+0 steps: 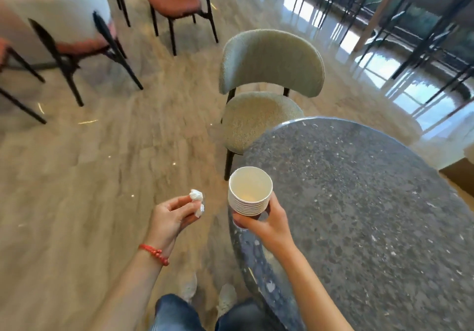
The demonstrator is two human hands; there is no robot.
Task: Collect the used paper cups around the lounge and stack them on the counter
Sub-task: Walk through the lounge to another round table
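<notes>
Legs: we see two knees in blue denim (174, 312) at the bottom edge, with two pale shoes (225, 296) on the floor just beyond; blurred.
Left hand: the left hand (170, 215) is held palm-up over the floor, fingers curled, pinching a crumpled white tissue (197, 198) at the fingertips. One bracelet (154, 252) of red beads circles the wrist.
Right hand: the right hand (269, 221) is wrapped around the base of the cups (250, 192), thumb on the near side.
Cups: white paper, round, nested in one upright stack held in the air over the near-left edge of the table. We count about eight stepped rims below the top one; exact number uncertain. The top cup looks empty, with a faint yellowish mark at the bottom.
Table: one round table (372, 215), dark grey speckled stone with pale flecks and a rounded edge, at our right.
Near chair: one chair (269, 74) with nubbly grey-beige fabric, curved back, rounded seat, and dark legs, tucked at the table's far side.
Floor: glossy beige floor (89, 176) with marbled veining and bright reflections at the far right.
Far chairs: at least three chairs (177, 2) with rust-orange seats and thin black legs at upper left; one shows a fuzzy white back.
</notes>
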